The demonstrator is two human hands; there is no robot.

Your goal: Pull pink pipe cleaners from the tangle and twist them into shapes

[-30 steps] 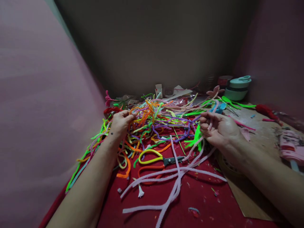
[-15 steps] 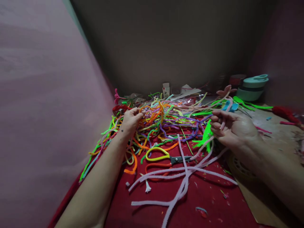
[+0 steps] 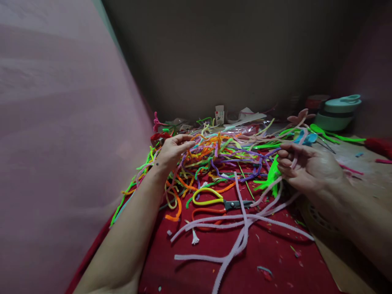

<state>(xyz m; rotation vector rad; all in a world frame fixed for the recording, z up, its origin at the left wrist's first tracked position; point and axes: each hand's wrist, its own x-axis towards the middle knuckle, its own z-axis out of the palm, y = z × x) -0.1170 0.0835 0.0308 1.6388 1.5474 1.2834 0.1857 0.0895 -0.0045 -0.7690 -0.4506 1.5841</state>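
Observation:
My left hand (image 3: 176,152) is at the left side of a tangled pile of coloured pipe cleaners (image 3: 214,149), its fingers closed around something I cannot make out. On the right, my right hand (image 3: 301,165) has its fingers curled round pale pink pipe cleaners (image 3: 271,188). Bright green fringed strands (image 3: 272,177) lie beside that hand. Scissors with one yellow and one orange handle (image 3: 228,204) rest on the red cloth between my forearms. More pale pink pipe cleaners (image 3: 245,228) cross one another in front of them.
A mint-green lidded container (image 3: 335,118) stands at the back right, near a blue piece (image 3: 306,138) and a pink flower shape (image 3: 301,117). A tape roll lies partly under my right forearm. Scraps dot the red cloth (image 3: 275,261). Walls rise left and behind.
The view has shifted slightly, so most things appear farther right. My left hand's fingers have moved a little over the pile. My right hand keeps its grip.

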